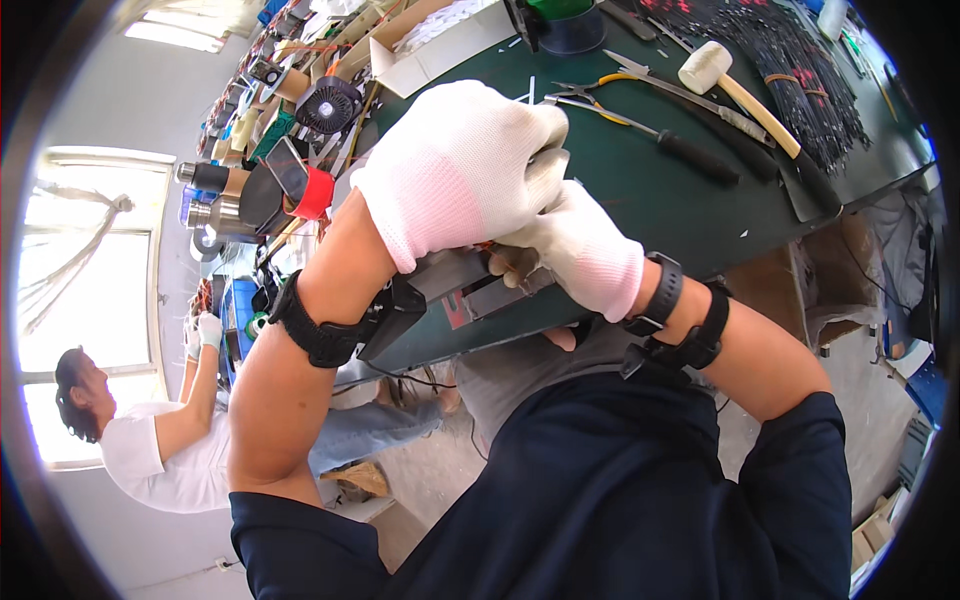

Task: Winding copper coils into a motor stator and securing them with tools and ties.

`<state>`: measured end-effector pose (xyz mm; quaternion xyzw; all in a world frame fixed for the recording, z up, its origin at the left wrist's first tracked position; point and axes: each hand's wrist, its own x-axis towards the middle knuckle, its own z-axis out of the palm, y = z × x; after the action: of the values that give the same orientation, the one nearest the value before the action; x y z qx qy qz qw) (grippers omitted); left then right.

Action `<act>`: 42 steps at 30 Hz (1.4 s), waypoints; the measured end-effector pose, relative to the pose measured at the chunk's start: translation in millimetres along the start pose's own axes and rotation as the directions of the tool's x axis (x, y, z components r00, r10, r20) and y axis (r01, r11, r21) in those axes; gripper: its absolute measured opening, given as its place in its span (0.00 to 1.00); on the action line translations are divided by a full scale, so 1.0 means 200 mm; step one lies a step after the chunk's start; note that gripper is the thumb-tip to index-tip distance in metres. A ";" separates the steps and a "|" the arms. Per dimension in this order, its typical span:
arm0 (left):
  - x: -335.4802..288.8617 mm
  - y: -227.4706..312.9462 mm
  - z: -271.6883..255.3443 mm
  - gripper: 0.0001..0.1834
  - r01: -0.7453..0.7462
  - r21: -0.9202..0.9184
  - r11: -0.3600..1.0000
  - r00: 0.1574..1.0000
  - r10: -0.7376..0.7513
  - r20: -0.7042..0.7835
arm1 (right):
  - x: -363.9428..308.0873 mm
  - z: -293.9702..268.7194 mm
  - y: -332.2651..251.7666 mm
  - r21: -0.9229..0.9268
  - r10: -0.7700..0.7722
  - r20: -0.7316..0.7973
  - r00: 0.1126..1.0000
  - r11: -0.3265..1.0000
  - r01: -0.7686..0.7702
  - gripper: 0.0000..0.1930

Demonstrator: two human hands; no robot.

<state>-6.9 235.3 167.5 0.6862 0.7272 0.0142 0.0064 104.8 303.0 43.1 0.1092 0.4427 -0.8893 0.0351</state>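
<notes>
Both my hands wear white knit gloves with pink cuffs and meet above the near edge of the green worktable (625,180). My left hand (475,160) is closed, its fingers curled in at the right. Against it, my right hand (580,240) is closed too, with its fingertips bent down. Whatever they grip is hidden by the gloves. Right under them sits a grey metal block-like piece (450,275), partly covered by my left hand and wrist. Just beyond the hands lie pliers with yellow handles (610,113) and a black-handled screwdriver (690,152).
A white-headed mallet (745,95) and a bundle of black cables (790,95) lie at the far right. An open carton (430,50), a small black fan (330,105) and a red tape roll (313,193) stand left. A co-worker (165,440) in white gloves is at far left.
</notes>
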 end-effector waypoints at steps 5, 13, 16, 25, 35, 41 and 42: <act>-0.03 -0.01 0.00 0.09 0.027 -0.027 0.999 1.000 -0.027 -0.005 | -0.01 -0.03 -0.02 -0.062 0.033 0.059 0.998 0.998 -0.030 0.11; -0.01 -0.02 -0.01 0.09 -0.003 0.015 1.000 1.000 0.003 0.004 | -0.01 0.00 -0.03 -0.046 -0.018 0.022 1.000 0.999 0.019 0.13; -0.03 -0.02 0.01 0.09 0.028 -0.015 0.999 0.999 -0.028 -0.020 | -0.02 -0.01 -0.02 -0.085 0.000 0.060 0.998 0.996 0.005 0.12; -0.02 -0.02 0.00 0.09 0.002 0.003 1.000 1.000 -0.002 -0.012 | 0.00 -0.02 0.03 -0.020 0.017 0.051 0.999 1.000 -0.016 0.10; -0.01 -0.01 0.00 0.10 0.029 -0.036 0.999 0.999 -0.028 0.015 | -0.03 0.00 0.03 0.007 -0.048 -0.017 0.999 0.999 0.048 0.10; 0.01 -0.01 0.00 0.09 0.017 -0.034 0.999 1.000 -0.017 0.025 | -0.05 -0.04 0.04 0.025 -0.082 -0.038 0.996 0.996 0.083 0.11; 0.00 -0.01 0.00 0.09 0.001 -0.051 0.999 1.000 -0.001 -0.010 | -0.05 0.02 0.04 0.065 -0.026 -0.080 0.996 0.997 0.031 0.10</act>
<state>-8.5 235.4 166.9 0.6853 0.7270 0.0365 0.0203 115.7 294.1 41.7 0.1392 0.4154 -0.8989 0.0013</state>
